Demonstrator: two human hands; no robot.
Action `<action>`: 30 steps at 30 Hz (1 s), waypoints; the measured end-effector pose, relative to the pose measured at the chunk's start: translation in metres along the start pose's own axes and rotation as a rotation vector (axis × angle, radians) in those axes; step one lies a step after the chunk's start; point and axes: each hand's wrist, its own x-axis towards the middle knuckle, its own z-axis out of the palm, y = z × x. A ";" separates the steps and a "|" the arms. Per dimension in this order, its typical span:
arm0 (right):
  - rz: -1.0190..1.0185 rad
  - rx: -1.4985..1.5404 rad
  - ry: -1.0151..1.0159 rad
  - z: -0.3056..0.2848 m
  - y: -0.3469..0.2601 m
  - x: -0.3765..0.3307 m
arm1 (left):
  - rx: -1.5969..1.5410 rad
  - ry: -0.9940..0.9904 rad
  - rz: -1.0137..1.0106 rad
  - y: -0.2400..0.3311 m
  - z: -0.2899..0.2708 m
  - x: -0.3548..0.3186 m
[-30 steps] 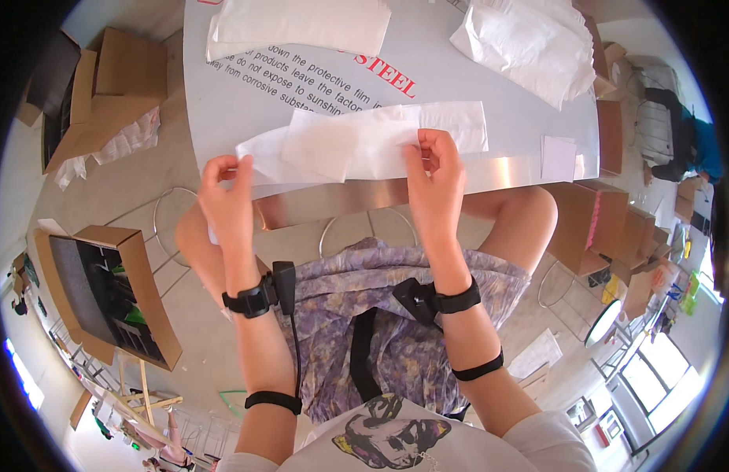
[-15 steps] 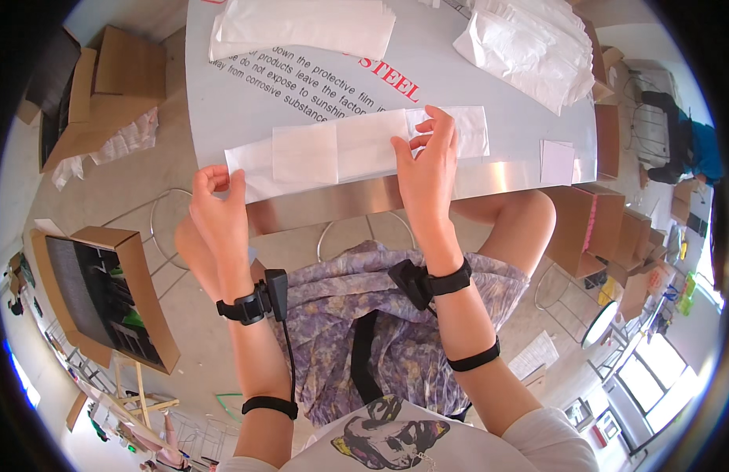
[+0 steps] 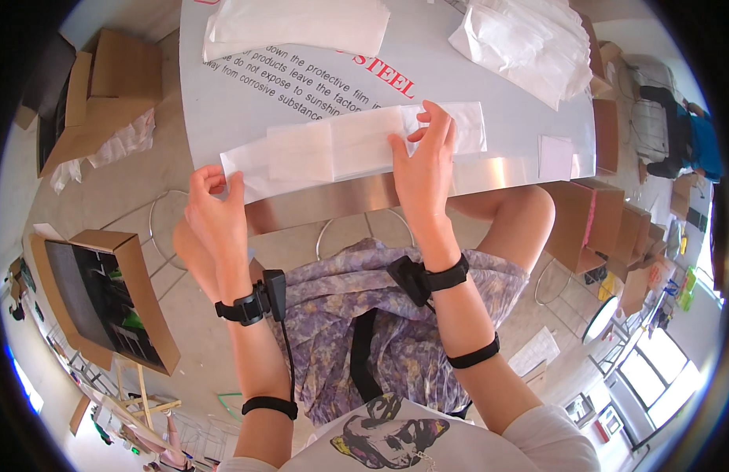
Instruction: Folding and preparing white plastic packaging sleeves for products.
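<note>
A long, thin white folded sheet (image 3: 364, 138), slightly see-through and with a squarer panel near its left part, lies along the table's near edge. My left hand (image 3: 215, 200) has its fingers curled and pinches the left end of the sheet between thumb and fingers. Farther right, my right hand (image 3: 425, 165) is bent over the sheet, its thumb at a fold line and its fingertips at the far edge, gripping it there. Part of the sheet shows beyond the right hand's fingers. Black straps with small devices sit on both my wrists.
The grey film-covered table (image 3: 246, 102) carries a flat white stack (image 3: 297, 27) at the far left and a rumpled white pile (image 3: 525, 51) at the far right. A small pale card (image 3: 555, 157) lies near the right edge. Cardboard boxes (image 3: 108, 303) stand around; a person (image 3: 699, 141) is at far right.
The view has shifted slightly, so the table and sheet appear a little farther left. Both hands keep nearly the same hold on the white sheet.
</note>
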 end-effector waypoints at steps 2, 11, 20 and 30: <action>-0.054 -0.058 0.052 -0.002 0.007 0.001 | 0.134 0.050 0.094 0.003 0.001 -0.005; 0.238 -0.087 0.212 -0.070 0.066 0.026 | -0.079 -0.223 0.845 0.062 0.060 -0.064; 0.372 -0.157 0.086 -0.071 0.081 0.038 | 0.202 -0.293 0.929 0.070 0.126 -0.078; 0.098 0.028 0.223 -0.070 0.083 0.036 | 0.194 -0.291 0.935 0.071 0.129 -0.079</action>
